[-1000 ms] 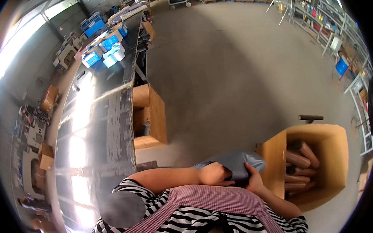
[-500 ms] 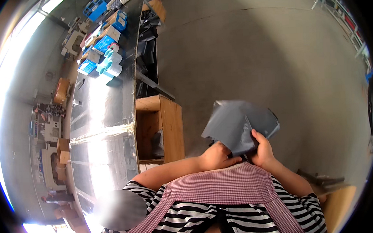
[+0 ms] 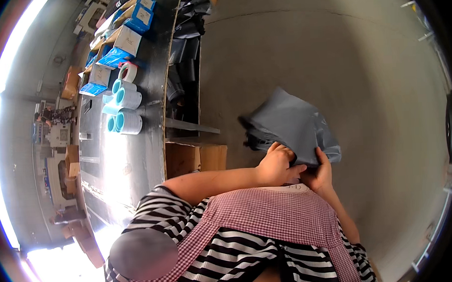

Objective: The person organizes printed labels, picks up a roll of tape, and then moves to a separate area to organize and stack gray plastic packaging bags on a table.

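Both hands at chest | left hand and right hand fingers pinch grey poly bag lower edge, held over floor | better: keep grip even, mouth taut.

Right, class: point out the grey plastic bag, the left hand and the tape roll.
grey plastic bag (image 3: 293, 123), head view, flat middle of the bag.
left hand (image 3: 276, 166), head view, back of the hand.
tape roll (image 3: 128, 72), head view, its rim.
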{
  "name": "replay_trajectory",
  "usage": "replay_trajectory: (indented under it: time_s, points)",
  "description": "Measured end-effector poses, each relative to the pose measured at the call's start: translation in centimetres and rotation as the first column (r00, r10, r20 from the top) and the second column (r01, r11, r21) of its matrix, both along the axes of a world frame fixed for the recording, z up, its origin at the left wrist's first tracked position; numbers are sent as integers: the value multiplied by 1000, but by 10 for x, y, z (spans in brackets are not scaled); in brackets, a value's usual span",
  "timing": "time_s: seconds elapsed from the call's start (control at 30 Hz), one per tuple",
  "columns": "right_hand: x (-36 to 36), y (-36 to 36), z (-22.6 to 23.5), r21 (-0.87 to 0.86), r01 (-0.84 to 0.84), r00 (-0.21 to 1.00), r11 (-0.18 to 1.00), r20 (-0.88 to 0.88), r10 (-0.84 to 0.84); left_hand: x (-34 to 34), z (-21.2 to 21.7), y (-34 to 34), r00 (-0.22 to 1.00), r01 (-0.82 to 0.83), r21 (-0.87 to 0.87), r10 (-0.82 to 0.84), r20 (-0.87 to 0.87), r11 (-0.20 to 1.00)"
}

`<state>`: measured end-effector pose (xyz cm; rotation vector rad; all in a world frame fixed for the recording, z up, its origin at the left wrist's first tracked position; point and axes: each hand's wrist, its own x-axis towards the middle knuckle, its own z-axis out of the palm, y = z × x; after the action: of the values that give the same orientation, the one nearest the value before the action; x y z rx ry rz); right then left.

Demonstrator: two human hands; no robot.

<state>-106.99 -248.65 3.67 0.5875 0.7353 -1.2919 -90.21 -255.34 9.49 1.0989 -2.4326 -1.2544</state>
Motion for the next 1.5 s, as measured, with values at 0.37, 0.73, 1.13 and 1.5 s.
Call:
replay_trajectory:
  time_s: [0.37,0.73,1.13,1.5]
  points:
    - [-34,-344,-27,-6,-222,964,975,-151,219,-24,-38,-304,969,-235,270,203,142,934]
    - [-46,-512,-95,50,-501,828,864,-261,495,55,-110,-462,941,167,-99,-189,-281,981]
    - [-20,-561,-165,-132,-575,788,807,-353,504,147,-174,-501,767,-184,16,154,-623,983]
    - [-69,-515,-261,356,-640,400,681,-602,691,391,-478,-603,-50,-894,-411,871,489,179]
